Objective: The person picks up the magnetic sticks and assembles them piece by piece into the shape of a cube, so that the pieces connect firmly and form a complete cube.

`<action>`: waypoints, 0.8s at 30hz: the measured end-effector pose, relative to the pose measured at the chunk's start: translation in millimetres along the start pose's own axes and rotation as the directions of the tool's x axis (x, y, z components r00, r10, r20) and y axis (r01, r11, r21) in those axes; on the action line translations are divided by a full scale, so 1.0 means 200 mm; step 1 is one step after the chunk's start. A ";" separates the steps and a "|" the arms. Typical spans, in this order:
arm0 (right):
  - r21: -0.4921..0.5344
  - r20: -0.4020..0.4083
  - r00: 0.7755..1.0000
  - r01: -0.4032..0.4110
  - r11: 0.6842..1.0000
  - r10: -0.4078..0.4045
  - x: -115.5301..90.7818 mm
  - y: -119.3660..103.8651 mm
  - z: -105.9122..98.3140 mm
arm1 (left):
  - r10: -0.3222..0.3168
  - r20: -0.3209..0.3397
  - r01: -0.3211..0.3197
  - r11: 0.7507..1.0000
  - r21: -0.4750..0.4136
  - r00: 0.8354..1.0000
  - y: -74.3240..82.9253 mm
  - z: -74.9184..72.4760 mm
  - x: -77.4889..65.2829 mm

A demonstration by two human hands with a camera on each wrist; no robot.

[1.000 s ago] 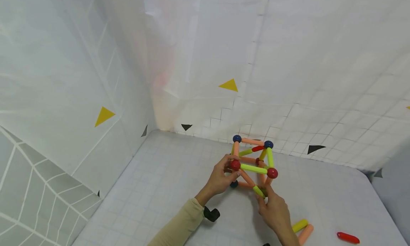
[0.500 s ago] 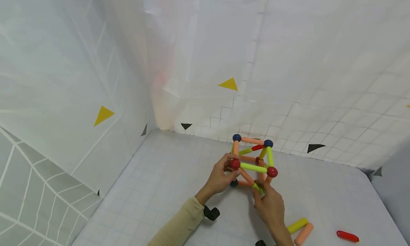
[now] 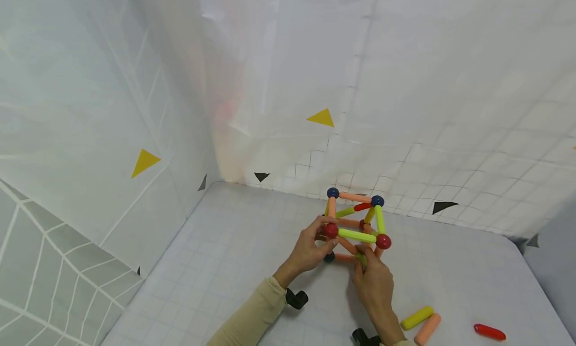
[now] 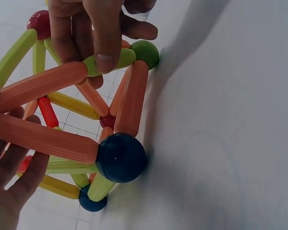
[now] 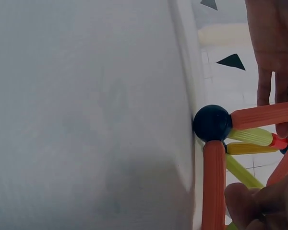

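A box-shaped frame of magnetic building sticks and balls stands upright on the table, its front top edge a lime stick [image 3: 357, 235] between two red balls. My left hand [image 3: 310, 248] grips the frame's left front corner, thumb and fingers about the red ball [image 3: 331, 230] and the orange sticks under it. From that corner an orange stick [image 4: 45, 86] slants down, with a lime stick [image 4: 126, 58] at its end. My right hand [image 3: 374, 281] pinches this lime stick, whose tip meets a green ball [image 4: 145, 54] at the base. A dark blue ball [image 5: 212, 123] marks another bottom corner.
Right of my right hand lie a loose yellow stick [image 3: 417, 318], an orange stick [image 3: 427, 329] and a red stick [image 3: 490, 332]. Black wrist devices [image 3: 297, 300] show at both wrists. A white wall [image 3: 279, 156] rises close behind the frame.
My right hand has moved up and left, and the lime stick's lower end has swung in toward the frame's base with it. The left hand keeps its grip in place.
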State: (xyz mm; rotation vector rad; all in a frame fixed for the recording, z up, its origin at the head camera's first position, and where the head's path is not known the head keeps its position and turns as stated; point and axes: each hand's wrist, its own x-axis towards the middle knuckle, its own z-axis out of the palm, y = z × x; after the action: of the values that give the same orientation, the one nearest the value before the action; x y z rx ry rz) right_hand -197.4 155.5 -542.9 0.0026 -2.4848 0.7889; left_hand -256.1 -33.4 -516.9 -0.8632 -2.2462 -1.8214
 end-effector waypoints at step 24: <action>0.285 0.111 0.973 -0.227 0.931 0.203 0.08 0.31 -0.18 | 0.088 0.029 -0.091 0.986 0.143 0.996 0.03 0.02 0.00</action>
State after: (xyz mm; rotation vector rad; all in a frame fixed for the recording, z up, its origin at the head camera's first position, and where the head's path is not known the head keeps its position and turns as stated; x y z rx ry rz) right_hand -203.6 228.8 -544.2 -0.1365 -2.4430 1.2722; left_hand -252.9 -29.6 -512.9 -0.9454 -2.2798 -1.5968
